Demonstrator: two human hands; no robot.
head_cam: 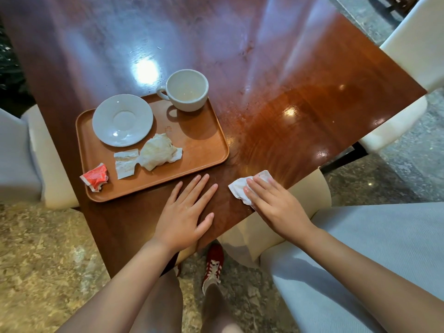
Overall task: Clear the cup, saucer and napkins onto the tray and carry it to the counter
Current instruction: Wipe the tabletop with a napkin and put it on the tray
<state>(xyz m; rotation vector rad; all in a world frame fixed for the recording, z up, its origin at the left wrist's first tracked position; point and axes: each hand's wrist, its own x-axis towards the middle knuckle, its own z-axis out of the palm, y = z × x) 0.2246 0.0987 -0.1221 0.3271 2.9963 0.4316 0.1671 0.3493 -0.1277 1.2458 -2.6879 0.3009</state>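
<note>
The cup [187, 90] sits at the tray's [206, 150] far edge and could topple when lifted. The right hand [274, 203] lies flat, fingers spread, on the last napkin [236, 188] right of the tray, not gripping; the left hand [185, 212] rests open, empty, beside the tray; the saucer [122, 120] and crumpled napkins [158, 151] lie loose on the tray and may slide.
</note>
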